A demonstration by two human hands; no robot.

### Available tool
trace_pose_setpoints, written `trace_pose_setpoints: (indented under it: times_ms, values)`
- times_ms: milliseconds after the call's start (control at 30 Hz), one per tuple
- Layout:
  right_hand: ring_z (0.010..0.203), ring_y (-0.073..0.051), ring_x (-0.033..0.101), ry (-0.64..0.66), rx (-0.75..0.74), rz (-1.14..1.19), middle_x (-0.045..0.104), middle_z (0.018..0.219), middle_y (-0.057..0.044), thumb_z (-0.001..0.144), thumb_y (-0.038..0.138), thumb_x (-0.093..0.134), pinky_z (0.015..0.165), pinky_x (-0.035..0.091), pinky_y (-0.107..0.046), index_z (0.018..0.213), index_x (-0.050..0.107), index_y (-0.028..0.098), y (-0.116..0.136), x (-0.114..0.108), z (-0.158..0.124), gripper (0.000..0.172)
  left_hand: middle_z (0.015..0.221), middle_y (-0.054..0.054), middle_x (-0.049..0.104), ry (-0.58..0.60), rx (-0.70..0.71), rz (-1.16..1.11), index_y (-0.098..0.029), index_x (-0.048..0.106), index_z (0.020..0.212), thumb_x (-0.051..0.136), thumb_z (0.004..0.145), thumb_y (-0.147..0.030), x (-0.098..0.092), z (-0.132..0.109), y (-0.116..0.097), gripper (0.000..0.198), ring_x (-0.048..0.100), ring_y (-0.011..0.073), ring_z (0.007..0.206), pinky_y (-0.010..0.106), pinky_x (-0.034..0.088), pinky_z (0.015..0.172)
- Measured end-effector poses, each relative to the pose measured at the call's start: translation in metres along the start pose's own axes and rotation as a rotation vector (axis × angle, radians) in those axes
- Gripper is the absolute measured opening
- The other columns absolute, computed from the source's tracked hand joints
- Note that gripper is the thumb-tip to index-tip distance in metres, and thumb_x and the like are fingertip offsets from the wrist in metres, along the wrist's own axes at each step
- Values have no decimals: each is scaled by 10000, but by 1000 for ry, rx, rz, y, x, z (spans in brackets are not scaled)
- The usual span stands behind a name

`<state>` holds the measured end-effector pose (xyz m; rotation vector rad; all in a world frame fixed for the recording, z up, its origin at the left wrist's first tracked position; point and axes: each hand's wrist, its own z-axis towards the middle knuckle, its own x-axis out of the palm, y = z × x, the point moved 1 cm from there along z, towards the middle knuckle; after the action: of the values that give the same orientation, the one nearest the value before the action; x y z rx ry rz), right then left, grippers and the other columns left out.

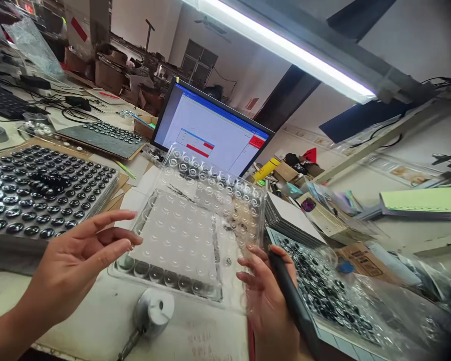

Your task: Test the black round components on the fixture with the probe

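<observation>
left hand (69,265), loosely spread and relaxed, is beside a clear, dimpled plastic tray (184,233) before the flat screen (221,133). right hand (267,297), across the tray, grasps a smooth black rod (293,303).

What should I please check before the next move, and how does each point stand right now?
1. Left hand free: ok, fingers spread and nothing in its grasp.
2. Right hand free: not ok, a black handheld tool is in it.
3. Clear tray unfilled: ok, it looks bare of parts.
4. Clear tray firmly held: cannot tell; both hands are close to its sides, but contact is unclear.
5. Space on the near side of the clear tray unobstructed: not ok, a round silver metal piece stands there.
6. Monitor on: ok, the screen is lit.
</observation>
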<state>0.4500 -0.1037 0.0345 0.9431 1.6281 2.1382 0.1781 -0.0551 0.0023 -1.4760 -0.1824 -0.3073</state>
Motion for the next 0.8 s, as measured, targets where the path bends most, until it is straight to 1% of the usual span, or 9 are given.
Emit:
trace_pose_setpoints:
  times_ms: [100, 233, 300, 400, 500, 600, 633, 700, 800]
  values:
    - [526, -110, 674, -21, -14, 1, 737, 790, 45, 558, 191, 862, 388, 542, -133, 975, 553, 271, 3, 0, -4, 525, 805, -30, 773, -60, 41, -36, -366, 736, 1011, 760, 735, -326, 6, -10, -8, 280, 680, 163, 815, 171, 552, 732]
    - [506, -103, 666, -49, 5, -8, 732, 779, 46, 527, 183, 866, 374, 525, -120, 969, 553, 267, 3, -3, -5, 548, 949, -70, 744, -194, 56, -47, -388, 741, 952, 786, 692, -381, 19, -24, -17, 264, 653, 162, 829, 186, 546, 765]
    - [519, -104, 668, -43, 17, -58, 721, 787, 48, 544, 208, 853, 387, 529, -129, 987, 538, 267, -2, -5, -1, 547, 982, -74, 725, -164, 130, 45, -410, 720, 981, 751, 733, -375, 20, -21, -15, 253, 659, 165, 835, 220, 556, 763]
    - [550, -111, 662, -20, -16, -232, 698, 832, 39, 604, 282, 804, 417, 540, -169, 1024, 494, 267, -19, -8, 11, 523, 890, -42, 723, -72, 194, 273, -372, 690, 1019, 716, 767, -339, 14, 1, 2, 256, 675, 174, 780, 279, 570, 720]
    - [557, -115, 622, 6, -39, -401, 691, 900, -12, 636, 333, 776, 393, 498, -183, 1044, 495, 244, -43, -14, 26, 504, 800, 24, 722, 3, 125, 428, -234, 694, 996, 697, 767, -364, 8, 29, 26, 264, 674, 219, 746, 361, 563, 704]
    - [557, -133, 599, 26, -46, -558, 688, 929, -59, 647, 370, 768, 387, 457, -203, 1058, 537, 223, -63, -23, 34, 494, 848, 47, 707, 85, 92, 569, -192, 690, 998, 662, 792, -385, 3, 44, 42, 283, 649, 209, 733, 379, 534, 673]
    - [568, -143, 605, 36, -51, -608, 693, 930, -65, 654, 379, 762, 427, 477, -229, 1055, 550, 223, -68, -25, 35, 480, 871, 46, 700, 103, 88, 609, -189, 683, 1011, 648, 807, -391, 2, 45, 45, 289, 640, 198, 726, 379, 524, 666]
    - [638, -177, 644, 61, -56, -691, 710, 931, -70, 671, 383, 751, 593, 531, -310, 1040, 572, 233, -75, -30, 35, 437, 905, 44, 688, 117, 86, 672, -183, 662, 1041, 613, 839, -408, -1, 44, 49, 306, 629, 185, 726, 380, 513, 668]
    - [843, -243, 686, 87, -58, -754, 723, 968, -85, 708, 390, 719, 855, 490, -424, 1037, 566, 250, -82, -33, 33, 389, 994, 60, 694, 118, 84, 741, -191, 653, 1050, 571, 854, -439, -4, 40, 52, 327, 639, 198, 799, 373, 517, 702]
